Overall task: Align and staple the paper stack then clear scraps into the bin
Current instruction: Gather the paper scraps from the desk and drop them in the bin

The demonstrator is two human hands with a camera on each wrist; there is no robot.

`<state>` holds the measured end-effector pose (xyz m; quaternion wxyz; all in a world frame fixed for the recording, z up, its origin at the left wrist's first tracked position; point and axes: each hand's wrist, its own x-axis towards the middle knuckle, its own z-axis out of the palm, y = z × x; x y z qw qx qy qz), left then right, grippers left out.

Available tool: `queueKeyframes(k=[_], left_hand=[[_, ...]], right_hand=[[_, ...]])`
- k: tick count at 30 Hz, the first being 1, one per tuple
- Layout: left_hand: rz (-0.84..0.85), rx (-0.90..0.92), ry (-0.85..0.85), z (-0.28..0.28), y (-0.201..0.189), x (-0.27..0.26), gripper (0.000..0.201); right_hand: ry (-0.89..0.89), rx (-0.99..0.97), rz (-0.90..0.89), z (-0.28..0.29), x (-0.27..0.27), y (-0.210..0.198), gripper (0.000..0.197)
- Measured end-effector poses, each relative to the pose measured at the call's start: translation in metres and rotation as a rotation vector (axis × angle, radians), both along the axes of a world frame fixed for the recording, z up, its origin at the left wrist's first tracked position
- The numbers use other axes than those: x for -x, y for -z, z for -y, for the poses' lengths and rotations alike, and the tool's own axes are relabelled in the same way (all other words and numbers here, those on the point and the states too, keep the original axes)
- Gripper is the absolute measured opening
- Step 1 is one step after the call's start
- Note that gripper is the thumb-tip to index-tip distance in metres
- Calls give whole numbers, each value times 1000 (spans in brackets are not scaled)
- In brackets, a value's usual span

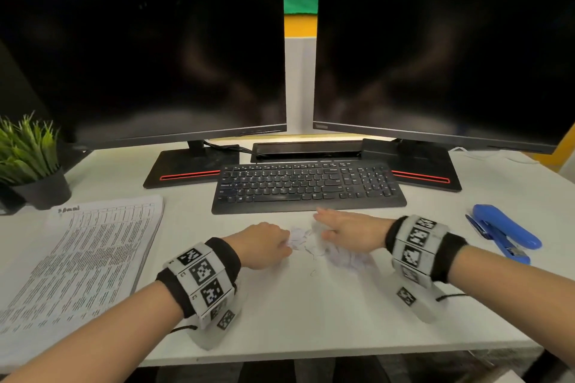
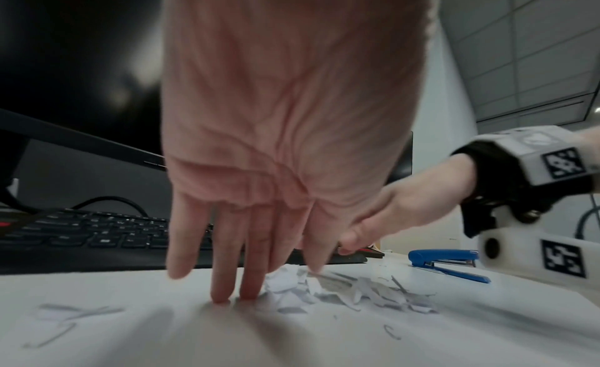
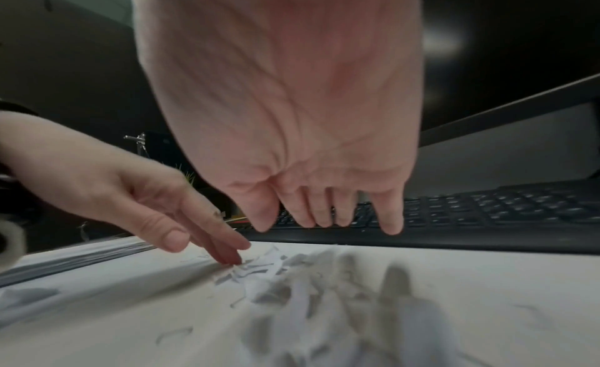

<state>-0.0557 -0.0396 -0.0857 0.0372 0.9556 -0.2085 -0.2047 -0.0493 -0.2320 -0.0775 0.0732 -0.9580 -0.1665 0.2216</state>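
Observation:
A small heap of torn white paper scraps [image 1: 306,241] lies on the white desk [image 1: 311,314] just in front of the keyboard. My left hand [image 1: 267,242] is at the heap's left edge. Its straight fingers [image 2: 250,275] point down and touch the desk and the scraps [image 2: 341,293]. My right hand [image 1: 339,227] hovers flat over the right side of the heap, fingers [image 3: 324,213] spread and holding nothing. The printed paper stack [image 1: 87,258] lies at the left of the desk. A blue stapler [image 1: 504,233] sits at the right. No bin is in view.
A black keyboard [image 1: 308,186] and two dark monitors [image 1: 143,65] stand behind the scraps. A potted plant [image 1: 31,165] is at far left. A blue pen [image 1: 477,225] lies beside the stapler. Bent staples [image 1: 312,272] lie near the heap. The desk's front edge [image 1: 311,354] is close.

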Motion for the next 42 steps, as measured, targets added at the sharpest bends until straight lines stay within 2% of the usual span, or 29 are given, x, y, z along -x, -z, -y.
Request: queueKeyframes(k=[2, 4, 7, 8, 11, 13, 16, 20, 22, 24, 26, 27, 29, 30, 32, 34, 36, 37, 39, 40, 42], left_hand=[[148, 98, -33, -4, -1, 2, 32], [267, 190, -80, -10, -4, 3, 31], [333, 311, -141, -14, -9, 2, 28], [329, 337, -152, -15, -9, 2, 28], [283, 372, -175, -20, -10, 1, 22], [249, 380, -204, -28, -14, 3, 15], [258, 279, -268, -59, -15, 12, 15], [249, 57, -421, -110, -12, 43, 30], [156, -16, -460, -126, -7, 60, 41], [-9, 35, -480, -132, -1, 74, 50], [-148, 152, -488, -127, 4, 82, 48], [-165, 173, -465, -121, 6, 82, 43], [-145, 194, -431, -107, 8, 74, 27], [-133, 202, -421, -99, 8, 66, 18], [-102, 202, -400, -80, 8, 45, 16], [-74, 208, -369, -59, 6, 26, 17], [-56, 218, -351, -40, 1, 15, 21], [-52, 197, -355, -33, -2, 12, 37], [-43, 32, -361, -25, 0, 5, 87], [-43, -64, -348, -23, 3, 3, 108], [-75, -171, -325, -18, 5, 1, 129]], right_hand=[[-71, 6, 4, -21, -12, 1, 55], [-70, 20, -19, -34, -21, 2, 53], [-29, 55, -26, -42, -25, 7, 37], [-33, 60, -21, -43, -24, 10, 33], [-58, 43, -7, -37, -14, 16, 40], [-88, 4, -13, -26, -3, 14, 38], [-85, -56, 65, 4, 17, 3, 46], [85, 2, 146, 55, 41, -6, 51], [173, 38, 98, 71, 47, -3, 55], [228, 62, 30, 75, 49, 3, 55], [240, 30, -22, 68, 49, 9, 46], [229, 2, -19, 60, 47, 12, 37], [191, -39, 20, 42, 41, 19, 11], [159, -60, 44, 33, 37, 22, 10], [108, -93, 78, 18, 29, 25, 3], [73, -118, 95, 10, 22, 20, 25], [112, -100, 87, 10, 17, 8, 60], [134, -63, 64, 14, 16, 3, 80], [156, 23, -33, 21, 14, -4, 108], [153, 62, -91, 22, 15, -4, 116], [132, 88, -159, 18, 16, 3, 122]])
